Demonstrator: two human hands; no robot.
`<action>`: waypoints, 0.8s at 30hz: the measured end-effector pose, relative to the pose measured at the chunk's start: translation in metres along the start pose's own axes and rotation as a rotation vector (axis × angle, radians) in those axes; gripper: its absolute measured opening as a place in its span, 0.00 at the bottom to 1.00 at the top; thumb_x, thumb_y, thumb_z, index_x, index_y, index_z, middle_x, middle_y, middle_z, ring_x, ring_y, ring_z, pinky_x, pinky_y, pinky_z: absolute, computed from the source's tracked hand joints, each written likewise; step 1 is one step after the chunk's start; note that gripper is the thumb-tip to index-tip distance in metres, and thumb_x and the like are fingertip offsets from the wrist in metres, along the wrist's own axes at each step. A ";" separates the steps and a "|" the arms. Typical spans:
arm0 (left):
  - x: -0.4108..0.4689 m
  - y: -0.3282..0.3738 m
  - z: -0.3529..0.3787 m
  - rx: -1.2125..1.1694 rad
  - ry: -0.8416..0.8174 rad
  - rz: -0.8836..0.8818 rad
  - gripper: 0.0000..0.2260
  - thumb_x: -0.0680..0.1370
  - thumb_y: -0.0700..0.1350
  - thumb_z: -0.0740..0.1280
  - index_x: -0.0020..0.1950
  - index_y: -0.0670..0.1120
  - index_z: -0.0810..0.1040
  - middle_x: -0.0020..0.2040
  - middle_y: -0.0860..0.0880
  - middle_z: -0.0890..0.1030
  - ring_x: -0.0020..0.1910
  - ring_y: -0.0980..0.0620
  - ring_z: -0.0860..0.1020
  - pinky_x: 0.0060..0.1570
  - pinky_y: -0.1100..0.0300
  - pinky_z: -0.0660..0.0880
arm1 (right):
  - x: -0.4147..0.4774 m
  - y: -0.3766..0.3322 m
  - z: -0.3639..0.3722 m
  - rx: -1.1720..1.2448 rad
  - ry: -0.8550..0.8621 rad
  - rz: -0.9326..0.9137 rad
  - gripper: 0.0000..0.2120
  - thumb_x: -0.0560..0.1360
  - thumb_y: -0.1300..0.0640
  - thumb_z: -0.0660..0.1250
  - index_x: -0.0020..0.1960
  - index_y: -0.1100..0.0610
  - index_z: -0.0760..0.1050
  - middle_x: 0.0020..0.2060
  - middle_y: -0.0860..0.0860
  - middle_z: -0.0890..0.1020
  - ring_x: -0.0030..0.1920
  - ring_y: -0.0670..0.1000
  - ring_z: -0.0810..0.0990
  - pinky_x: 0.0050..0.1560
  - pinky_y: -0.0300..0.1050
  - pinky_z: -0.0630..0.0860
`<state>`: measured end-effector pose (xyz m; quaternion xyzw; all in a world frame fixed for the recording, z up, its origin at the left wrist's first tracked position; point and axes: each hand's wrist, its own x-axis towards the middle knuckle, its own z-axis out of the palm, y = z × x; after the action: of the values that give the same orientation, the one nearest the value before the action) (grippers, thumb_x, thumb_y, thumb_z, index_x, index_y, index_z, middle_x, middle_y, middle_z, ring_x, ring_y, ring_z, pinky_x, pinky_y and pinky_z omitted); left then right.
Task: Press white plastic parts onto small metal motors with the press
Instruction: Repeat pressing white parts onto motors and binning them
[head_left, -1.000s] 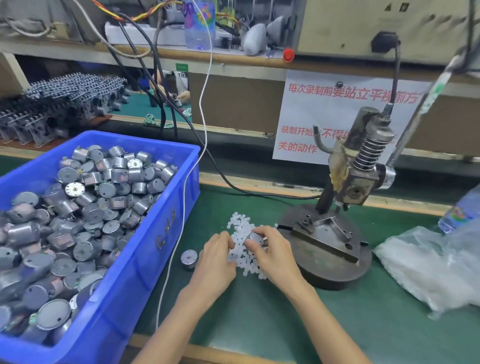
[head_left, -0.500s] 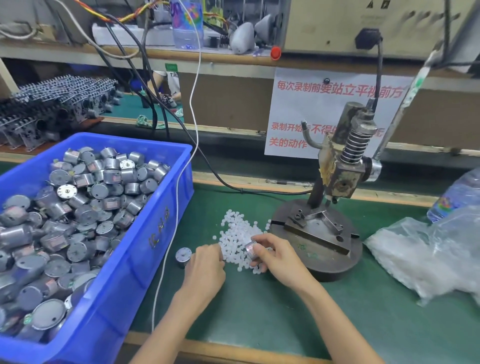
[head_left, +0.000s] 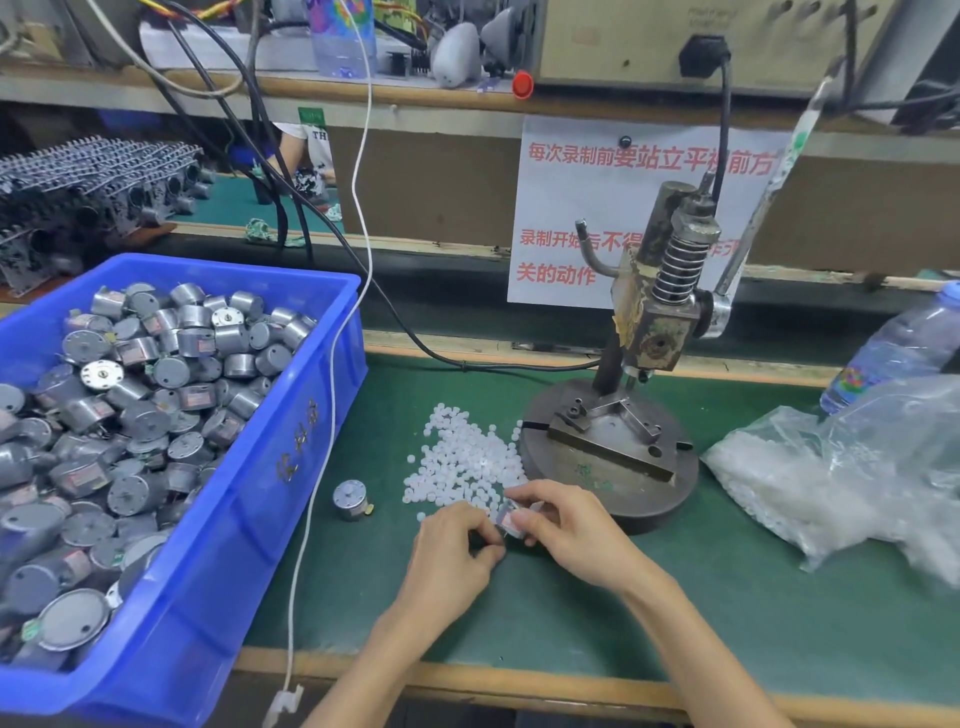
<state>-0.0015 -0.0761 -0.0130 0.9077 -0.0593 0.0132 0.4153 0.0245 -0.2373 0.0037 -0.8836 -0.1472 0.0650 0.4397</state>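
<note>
Right hand (head_left: 566, 540) pinches a motor (head_left: 510, 519) beside the parts (head_left: 462, 462), toward the worktop's (head_left: 675, 623) front edge — likely for fitting; left hand (head_left: 452, 551) curled, hold unclear.

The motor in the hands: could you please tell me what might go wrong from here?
1. The right hand holds the motor only by its fingertips, with the left hand curled close beside it; the motor could slip, or a part could seat crooked on it.
2. Both hands sit at the near edge of the loose white parts; a nudge may scatter them across the mat or against the press.
</note>
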 end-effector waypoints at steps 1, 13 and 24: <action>0.001 0.000 -0.002 -0.042 0.001 -0.019 0.07 0.69 0.38 0.72 0.33 0.49 0.79 0.33 0.56 0.77 0.33 0.62 0.71 0.37 0.72 0.65 | -0.001 0.000 0.001 -0.009 0.007 -0.011 0.12 0.77 0.59 0.66 0.60 0.57 0.77 0.38 0.42 0.78 0.34 0.44 0.79 0.46 0.37 0.75; 0.002 -0.001 -0.003 -0.198 0.012 -0.059 0.14 0.66 0.36 0.74 0.35 0.50 0.72 0.27 0.60 0.77 0.25 0.58 0.64 0.29 0.69 0.65 | -0.004 0.003 0.006 -0.128 0.042 -0.085 0.14 0.76 0.57 0.67 0.61 0.56 0.78 0.44 0.45 0.77 0.37 0.41 0.76 0.47 0.34 0.71; 0.003 -0.004 -0.002 -0.222 0.007 -0.047 0.13 0.66 0.37 0.75 0.36 0.49 0.72 0.30 0.59 0.80 0.25 0.57 0.64 0.30 0.68 0.65 | -0.008 0.006 0.008 -0.132 0.087 -0.100 0.14 0.76 0.57 0.67 0.62 0.57 0.77 0.45 0.48 0.77 0.39 0.43 0.76 0.46 0.32 0.69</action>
<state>0.0017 -0.0729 -0.0146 0.8572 -0.0376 -0.0002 0.5135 0.0158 -0.2367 -0.0059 -0.9043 -0.1757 -0.0052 0.3891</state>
